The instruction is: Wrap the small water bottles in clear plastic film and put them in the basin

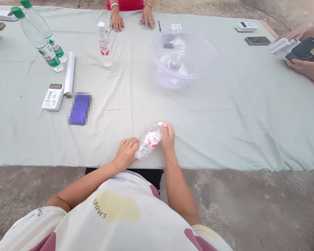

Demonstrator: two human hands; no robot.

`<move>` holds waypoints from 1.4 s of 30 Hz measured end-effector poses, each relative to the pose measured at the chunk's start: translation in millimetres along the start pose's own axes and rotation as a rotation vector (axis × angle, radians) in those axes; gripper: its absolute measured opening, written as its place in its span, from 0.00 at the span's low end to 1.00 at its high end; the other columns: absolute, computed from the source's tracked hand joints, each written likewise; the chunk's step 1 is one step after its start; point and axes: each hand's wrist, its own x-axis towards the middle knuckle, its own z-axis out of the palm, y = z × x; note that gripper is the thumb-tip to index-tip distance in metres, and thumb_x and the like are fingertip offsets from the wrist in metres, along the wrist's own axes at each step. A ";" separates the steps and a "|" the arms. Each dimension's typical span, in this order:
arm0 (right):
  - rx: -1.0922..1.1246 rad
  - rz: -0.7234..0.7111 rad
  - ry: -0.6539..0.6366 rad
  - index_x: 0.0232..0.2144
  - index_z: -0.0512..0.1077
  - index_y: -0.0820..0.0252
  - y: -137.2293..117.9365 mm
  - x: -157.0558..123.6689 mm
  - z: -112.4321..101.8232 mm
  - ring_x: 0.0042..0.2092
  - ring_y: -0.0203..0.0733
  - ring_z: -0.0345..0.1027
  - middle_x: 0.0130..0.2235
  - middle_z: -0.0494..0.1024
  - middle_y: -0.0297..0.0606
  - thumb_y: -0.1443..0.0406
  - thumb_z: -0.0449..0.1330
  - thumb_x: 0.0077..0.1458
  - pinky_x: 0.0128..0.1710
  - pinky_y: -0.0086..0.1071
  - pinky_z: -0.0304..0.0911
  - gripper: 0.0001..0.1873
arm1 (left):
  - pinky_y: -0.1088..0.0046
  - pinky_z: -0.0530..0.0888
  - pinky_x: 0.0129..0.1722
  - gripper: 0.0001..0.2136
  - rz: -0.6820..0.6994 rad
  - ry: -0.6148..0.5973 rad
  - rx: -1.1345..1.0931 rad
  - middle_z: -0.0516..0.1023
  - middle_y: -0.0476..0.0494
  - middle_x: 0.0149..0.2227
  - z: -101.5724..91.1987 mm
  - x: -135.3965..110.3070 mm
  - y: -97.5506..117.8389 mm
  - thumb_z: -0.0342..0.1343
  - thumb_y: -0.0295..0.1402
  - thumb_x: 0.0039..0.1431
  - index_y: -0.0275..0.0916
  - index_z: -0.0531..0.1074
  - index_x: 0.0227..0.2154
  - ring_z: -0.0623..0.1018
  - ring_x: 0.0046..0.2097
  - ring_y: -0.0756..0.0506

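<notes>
Close to the table's near edge, a small clear plastic bottle [149, 141] with a red and white label lies tilted, and crinkled clear plastic seems to cover it. My right hand [167, 136] is closed round its white-capped upper end, thumb on top. At the bottle's base, my left hand [127, 150] is closed, its fingers bent together against the plastic. The undersides of both hands are hidden.
Beyond the hands stands a translucent basin [183, 75] with crumpled clear plastic in it. A similar bottle [104, 45], two green-capped bottles [48, 54], a white roll [69, 73], a white device [53, 97] and a blurred purple object [80, 109] are leftward. Other people's hands [117, 21] rest opposite.
</notes>
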 end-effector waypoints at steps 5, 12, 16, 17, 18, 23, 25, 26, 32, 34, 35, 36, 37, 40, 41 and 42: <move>0.566 0.210 -0.049 0.29 0.70 0.57 -40.2 -13.8 4.0 0.35 0.46 0.77 0.31 0.78 0.40 0.40 0.52 0.58 0.33 0.39 0.71 0.27 | 0.68 0.74 0.39 0.13 -0.101 -0.208 -0.550 0.78 0.44 0.45 -25.1 7.2 12.9 0.61 0.36 0.56 0.43 0.67 0.42 0.79 0.40 0.45; 0.593 -0.074 0.007 0.44 0.72 0.47 -87.0 -5.8 -4.6 0.34 0.43 0.74 0.28 0.71 0.34 0.46 0.46 0.64 0.43 0.45 0.72 0.21 | 0.74 0.72 0.30 0.25 -0.145 -0.506 -1.344 0.74 0.48 0.41 -57.9 40.4 5.8 0.73 0.35 0.41 0.41 0.64 0.37 0.77 0.33 0.50; 0.335 -0.307 0.173 0.46 0.67 0.45 -110.8 -4.9 -8.1 0.35 0.49 0.74 0.28 0.68 0.35 0.48 0.39 0.65 0.45 0.53 0.69 0.22 | 0.67 0.76 0.38 0.20 -0.290 -0.423 -1.604 0.76 0.45 0.37 -46.6 58.6 -6.2 0.71 0.37 0.47 0.39 0.72 0.42 0.78 0.36 0.47; 0.282 -0.364 0.215 0.47 0.66 0.45 -116.0 -6.0 -6.3 0.35 0.50 0.74 0.28 0.68 0.35 0.49 0.40 0.65 0.45 0.54 0.69 0.20 | 0.66 0.76 0.38 0.19 -0.348 -0.381 -1.658 0.77 0.45 0.37 -41.2 64.1 -7.7 0.69 0.36 0.47 0.38 0.73 0.41 0.78 0.36 0.47; 0.239 -0.423 0.252 0.46 0.65 0.46 -120.3 -7.5 -2.9 0.35 0.51 0.74 0.27 0.68 0.35 0.49 0.41 0.64 0.44 0.55 0.69 0.19 | 0.67 0.76 0.37 0.17 -0.398 -0.339 -1.707 0.77 0.45 0.36 -35.7 70.3 -8.7 0.68 0.35 0.46 0.38 0.75 0.39 0.77 0.36 0.47; 0.105 -0.735 0.146 0.42 0.60 0.45 -121.5 -13.7 32.8 0.29 0.51 0.74 0.27 0.72 0.35 0.44 0.49 0.60 0.35 0.55 0.71 0.17 | 0.71 0.70 0.28 0.06 -0.470 -0.182 -1.976 0.73 0.46 0.27 -16.9 98.1 -13.0 0.59 0.32 0.42 0.36 0.71 0.26 0.73 0.29 0.47; 0.092 -0.812 -0.043 0.41 0.59 0.45 -113.9 -11.9 49.4 0.30 0.51 0.74 0.28 0.73 0.35 0.43 0.51 0.58 0.33 0.54 0.72 0.18 | 0.70 0.71 0.32 0.05 -0.475 -0.131 -2.134 0.72 0.46 0.27 -15.6 100.8 -18.5 0.57 0.31 0.43 0.38 0.68 0.25 0.74 0.31 0.47; 0.092 -0.819 -0.130 0.41 0.59 0.45 -110.0 -10.1 56.5 0.31 0.51 0.75 0.28 0.74 0.36 0.44 0.52 0.58 0.32 0.53 0.73 0.17 | 0.70 0.72 0.34 0.04 -0.481 -0.096 -2.193 0.72 0.47 0.27 -15.9 100.3 -22.4 0.56 0.30 0.44 0.38 0.67 0.26 0.74 0.31 0.47; 0.160 -0.656 -0.288 0.43 0.60 0.47 -103.8 14.4 77.8 0.37 0.50 0.77 0.33 0.77 0.38 0.47 0.53 0.60 0.37 0.50 0.73 0.16 | 0.63 0.73 0.40 0.11 -0.532 -0.152 -2.205 0.77 0.44 0.33 -16.1 96.4 -46.7 0.53 0.31 0.46 0.39 0.70 0.35 0.77 0.36 0.43; 0.157 -0.537 -0.318 0.43 0.61 0.49 -106.9 32.7 80.9 0.39 0.49 0.77 0.34 0.78 0.38 0.47 0.54 0.60 0.38 0.47 0.73 0.17 | 0.58 0.72 0.46 0.16 -0.519 -0.169 -2.204 0.79 0.40 0.38 -14.5 99.3 -50.1 0.53 0.35 0.49 0.37 0.72 0.41 0.79 0.41 0.39; 0.154 -0.471 -0.326 0.43 0.61 0.50 -108.5 44.5 82.7 0.40 0.49 0.77 0.33 0.78 0.37 0.45 0.54 0.60 0.38 0.45 0.72 0.18 | 0.57 0.72 0.48 0.18 -0.512 -0.147 -2.204 0.80 0.38 0.40 -13.9 101.1 -50.8 0.53 0.37 0.51 0.35 0.72 0.44 0.79 0.43 0.38; 0.153 -0.414 -0.324 0.42 0.61 0.50 -109.9 58.0 84.7 0.39 0.49 0.77 0.32 0.78 0.36 0.44 0.53 0.60 0.37 0.44 0.72 0.20 | 0.56 0.71 0.50 0.20 -0.501 -0.123 -2.202 0.80 0.36 0.42 -13.6 102.7 -51.1 0.53 0.40 0.53 0.34 0.72 0.46 0.79 0.45 0.38; 0.153 -0.372 -0.312 0.41 0.60 0.51 -111.3 73.0 87.1 0.39 0.48 0.77 0.31 0.77 0.36 0.42 0.52 0.60 0.37 0.43 0.72 0.21 | 0.55 0.71 0.51 0.23 -0.485 -0.109 -2.200 0.80 0.34 0.44 -13.6 104.1 -51.0 0.52 0.44 0.56 0.34 0.71 0.48 0.79 0.47 0.37; 0.119 -0.402 -0.218 0.42 0.59 0.52 -115.8 126.2 97.7 0.38 0.47 0.77 0.32 0.76 0.36 0.41 0.48 0.61 0.39 0.42 0.71 0.23 | 0.53 0.71 0.50 0.32 -0.430 -0.115 -2.161 0.78 0.33 0.49 -14.4 105.9 -50.2 0.49 0.57 0.59 0.40 0.64 0.58 0.79 0.48 0.35; 0.054 -0.471 -0.185 0.44 0.59 0.52 -117.6 146.5 103.0 0.39 0.46 0.76 0.34 0.77 0.38 0.41 0.46 0.62 0.40 0.42 0.71 0.24 | 0.53 0.71 0.49 0.33 -0.433 -0.123 -2.128 0.78 0.34 0.49 -14.3 105.8 -50.1 0.50 0.59 0.59 0.43 0.61 0.60 0.80 0.48 0.36; -0.027 -0.551 -0.150 0.46 0.59 0.53 -119.3 167.8 109.7 0.41 0.46 0.76 0.37 0.76 0.40 0.41 0.43 0.63 0.42 0.43 0.70 0.25 | 0.54 0.72 0.48 0.33 -0.446 -0.135 -2.086 0.78 0.35 0.49 -13.9 105.5 -50.2 0.52 0.58 0.59 0.44 0.60 0.61 0.80 0.48 0.37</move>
